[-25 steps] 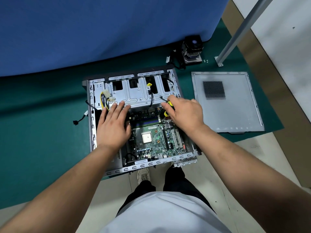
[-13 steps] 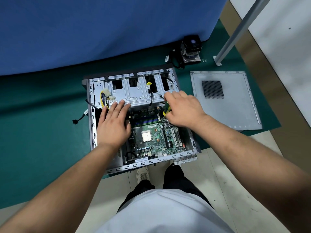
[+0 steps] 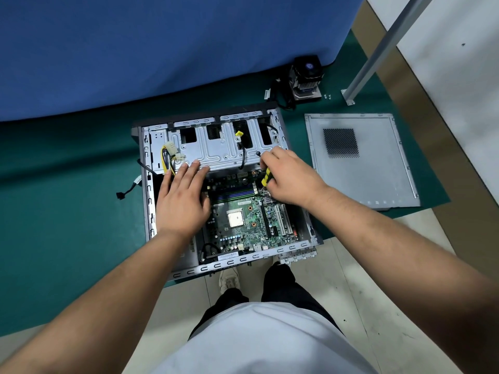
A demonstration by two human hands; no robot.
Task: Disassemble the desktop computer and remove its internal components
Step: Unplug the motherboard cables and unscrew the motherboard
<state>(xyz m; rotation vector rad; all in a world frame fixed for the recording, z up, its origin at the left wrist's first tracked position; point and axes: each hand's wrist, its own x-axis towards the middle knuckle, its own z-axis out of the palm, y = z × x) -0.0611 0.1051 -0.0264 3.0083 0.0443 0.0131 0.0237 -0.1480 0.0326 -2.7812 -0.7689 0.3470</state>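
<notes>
Your right hand (image 3: 290,182) grips the yellow-and-black screwdriver (image 3: 266,177) on a green motherboard (image 3: 243,220) screw, apparently unscrewing the board; flat left fingers (image 3: 193,170) brace beside it, so turn steadily.

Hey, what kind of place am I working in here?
Probably a workshop or training space for computer repair. An open computer case lies on a green floor mat, its removed side panel and a detached cooler fan set aside, with a blue cloth hung behind.
</notes>
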